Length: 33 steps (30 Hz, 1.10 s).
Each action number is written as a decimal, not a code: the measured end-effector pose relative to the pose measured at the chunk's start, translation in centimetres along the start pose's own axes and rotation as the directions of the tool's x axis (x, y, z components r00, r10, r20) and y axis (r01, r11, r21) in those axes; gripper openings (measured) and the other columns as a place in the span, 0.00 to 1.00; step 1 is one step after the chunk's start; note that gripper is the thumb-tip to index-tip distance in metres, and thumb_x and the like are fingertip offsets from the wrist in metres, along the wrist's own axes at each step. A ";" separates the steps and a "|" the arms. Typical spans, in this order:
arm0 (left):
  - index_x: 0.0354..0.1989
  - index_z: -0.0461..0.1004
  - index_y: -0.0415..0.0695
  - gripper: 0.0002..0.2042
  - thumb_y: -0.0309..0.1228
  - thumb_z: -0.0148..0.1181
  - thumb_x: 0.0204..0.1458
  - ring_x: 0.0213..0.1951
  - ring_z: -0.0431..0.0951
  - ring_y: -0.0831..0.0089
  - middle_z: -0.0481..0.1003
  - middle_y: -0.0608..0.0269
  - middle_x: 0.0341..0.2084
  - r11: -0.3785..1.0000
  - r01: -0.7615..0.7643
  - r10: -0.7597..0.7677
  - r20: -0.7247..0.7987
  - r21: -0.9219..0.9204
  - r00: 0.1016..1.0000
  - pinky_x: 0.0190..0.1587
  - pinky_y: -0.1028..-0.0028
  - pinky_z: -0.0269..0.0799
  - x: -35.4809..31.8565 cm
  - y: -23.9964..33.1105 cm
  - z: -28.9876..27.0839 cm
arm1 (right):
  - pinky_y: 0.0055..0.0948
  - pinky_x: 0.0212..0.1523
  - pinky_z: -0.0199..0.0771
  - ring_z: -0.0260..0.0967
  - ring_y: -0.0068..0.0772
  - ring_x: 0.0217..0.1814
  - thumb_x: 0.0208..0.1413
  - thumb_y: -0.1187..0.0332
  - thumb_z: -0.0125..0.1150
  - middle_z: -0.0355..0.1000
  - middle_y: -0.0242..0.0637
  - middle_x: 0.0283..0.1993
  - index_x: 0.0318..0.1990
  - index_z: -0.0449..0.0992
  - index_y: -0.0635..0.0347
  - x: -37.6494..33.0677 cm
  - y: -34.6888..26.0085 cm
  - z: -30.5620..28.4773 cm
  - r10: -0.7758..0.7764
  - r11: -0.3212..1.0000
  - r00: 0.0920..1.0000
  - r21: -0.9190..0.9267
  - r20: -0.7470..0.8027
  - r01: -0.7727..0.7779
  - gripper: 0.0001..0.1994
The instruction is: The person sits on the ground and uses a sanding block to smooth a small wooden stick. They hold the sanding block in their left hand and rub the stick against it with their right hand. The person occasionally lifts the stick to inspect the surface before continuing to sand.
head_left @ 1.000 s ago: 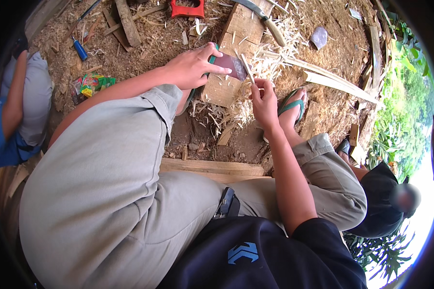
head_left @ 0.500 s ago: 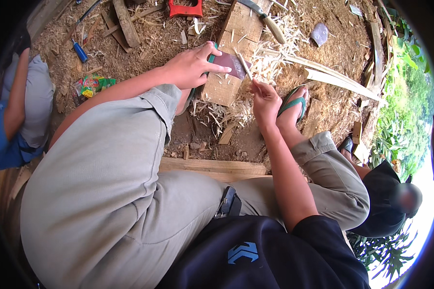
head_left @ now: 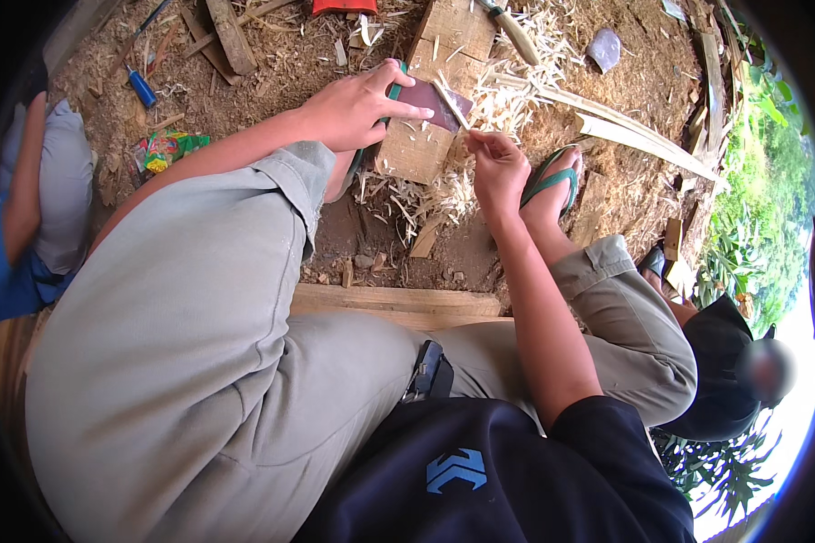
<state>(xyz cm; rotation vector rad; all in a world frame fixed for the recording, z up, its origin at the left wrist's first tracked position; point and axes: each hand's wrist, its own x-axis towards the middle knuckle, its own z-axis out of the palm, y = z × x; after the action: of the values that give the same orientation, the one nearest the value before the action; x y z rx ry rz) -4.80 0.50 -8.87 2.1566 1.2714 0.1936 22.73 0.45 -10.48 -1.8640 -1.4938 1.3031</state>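
Observation:
My left hand [head_left: 353,110] rests on the left side of a wooden block [head_left: 412,156], fingers stretched and spread. They press a reddish-brown sheet of sandpaper [head_left: 450,116] against the block's top. Between the fingertips of my right hand [head_left: 500,176] is the near end of a thin, pale wooden stick [head_left: 447,98]. The stick's far part lies slantwise across the sandpaper. Part of the sheet is hidden beneath my left fingers.
Curled shavings [head_left: 507,113] surround the block. A wooden-handled knife [head_left: 519,38] lies at its far end. Long split strips [head_left: 638,143] stretch right, past my sandalled foot [head_left: 552,181]. A blue-handled tool [head_left: 141,89] and a person [head_left: 50,199] are at left; another person [head_left: 720,371] sits at right.
The whole view has shifted a little, pushing the far things upward. The stick has slid slightly across the sandpaper, its far tip farther left. Both hands keep their hold.

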 end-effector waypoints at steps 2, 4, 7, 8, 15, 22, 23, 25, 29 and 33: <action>0.62 0.76 0.73 0.32 0.23 0.63 0.49 0.65 0.70 0.58 0.62 0.59 0.62 0.999 0.025 -0.024 0.026 -0.034 0.999 0.62 0.61 0.75 0.0 0.3 -0.1 | 0.23 0.39 0.79 0.82 0.23 0.37 0.58 0.75 0.70 0.83 0.39 0.36 0.40 0.86 0.62 -1.2 1.5 0.0 -0.066 0.997 0.995 0.023 -0.071 0.068 0.04; 0.61 0.77 0.74 0.32 0.23 0.63 0.49 0.64 0.71 0.58 0.63 0.58 0.61 1.000 0.002 -0.002 0.000 -0.008 1.000 0.62 0.60 0.75 0.3 0.4 0.1 | 0.25 0.37 0.78 0.81 0.24 0.36 0.56 0.74 0.72 0.81 0.38 0.35 0.39 0.87 0.61 -1.3 3.4 0.3 -0.074 0.997 0.990 0.028 -0.120 0.077 0.04; 0.61 0.77 0.75 0.32 0.22 0.63 0.49 0.64 0.71 0.57 0.63 0.58 0.61 1.000 -0.008 0.008 -0.022 0.012 1.000 0.62 0.60 0.75 0.2 0.2 0.5 | 0.26 0.35 0.77 0.79 0.24 0.35 0.56 0.73 0.73 0.81 0.39 0.35 0.38 0.87 0.60 -0.8 2.8 0.2 -0.002 0.998 0.994 0.067 -0.105 0.009 0.04; 0.61 0.77 0.75 0.32 0.22 0.62 0.49 0.65 0.70 0.57 0.63 0.58 0.61 1.000 0.000 0.000 -0.022 0.008 1.000 0.62 0.60 0.75 0.1 0.2 0.3 | 0.26 0.34 0.75 0.79 0.25 0.33 0.56 0.73 0.73 0.81 0.39 0.34 0.38 0.87 0.60 0.2 2.7 0.5 -0.079 0.997 0.993 0.020 -0.086 0.081 0.04; 0.62 0.75 0.75 0.33 0.22 0.63 0.49 0.61 0.74 0.58 0.63 0.59 0.60 0.999 -0.025 0.026 -0.022 0.024 0.999 0.60 0.61 0.77 0.5 -0.1 0.2 | 0.27 0.33 0.74 0.78 0.23 0.31 0.57 0.71 0.72 0.82 0.42 0.34 0.39 0.87 0.62 -1.1 3.4 1.2 -0.032 0.994 0.989 0.094 -0.146 0.046 0.05; 0.64 0.74 0.76 0.34 0.22 0.61 0.50 0.71 0.64 0.54 0.62 0.56 0.65 0.997 0.062 -0.058 0.084 -0.048 0.995 0.64 0.56 0.73 0.2 0.5 -0.5 | 0.26 0.32 0.73 0.73 0.21 0.28 0.56 0.67 0.74 0.82 0.37 0.30 0.41 0.88 0.58 -1.6 -0.8 1.1 0.007 0.991 0.993 -0.133 -0.116 -0.022 0.08; 0.64 0.74 0.76 0.34 0.22 0.61 0.50 0.70 0.64 0.54 0.62 0.56 0.65 0.998 0.056 -0.052 0.086 -0.041 0.995 0.64 0.56 0.73 0.4 0.4 -0.8 | 0.31 0.34 0.74 0.76 0.28 0.29 0.55 0.66 0.74 0.82 0.42 0.32 0.40 0.88 0.57 -2.1 0.4 1.0 -0.040 0.987 0.988 -0.159 -0.146 0.016 0.08; 0.63 0.74 0.76 0.34 0.22 0.61 0.50 0.70 0.65 0.53 0.63 0.57 0.65 0.997 0.059 -0.054 0.092 -0.048 0.994 0.63 0.56 0.74 0.4 0.9 -0.5 | 0.32 0.35 0.75 0.78 0.29 0.31 0.55 0.66 0.74 0.82 0.42 0.32 0.39 0.88 0.57 -2.0 0.0 0.9 -0.002 0.991 0.990 -0.136 -0.140 -0.018 0.07; 0.63 0.75 0.75 0.34 0.21 0.62 0.49 0.69 0.65 0.53 0.63 0.57 0.64 0.998 0.020 -0.018 0.036 -0.055 0.999 0.63 0.57 0.75 0.1 0.0 0.2 | 0.30 0.36 0.75 0.77 0.28 0.30 0.56 0.68 0.73 0.82 0.42 0.32 0.38 0.88 0.59 -1.5 -0.9 0.9 0.012 0.990 0.994 -0.139 -0.108 -0.027 0.06; 0.61 0.77 0.73 0.31 0.22 0.63 0.49 0.58 0.76 0.59 0.64 0.58 0.59 0.999 -0.039 0.041 -0.057 0.029 0.998 0.58 0.62 0.78 0.2 0.3 0.3 | 0.29 0.36 0.76 0.77 0.25 0.30 0.55 0.69 0.74 0.83 0.39 0.32 0.39 0.88 0.59 -2.4 -0.2 1.0 0.007 0.997 0.987 -0.073 -0.158 -0.019 0.06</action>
<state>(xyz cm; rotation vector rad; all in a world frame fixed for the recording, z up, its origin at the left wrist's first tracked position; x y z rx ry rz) -4.30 0.44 -9.02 2.2162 1.2705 0.2577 21.81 -1.88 -9.80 -1.9769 -1.4678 1.0904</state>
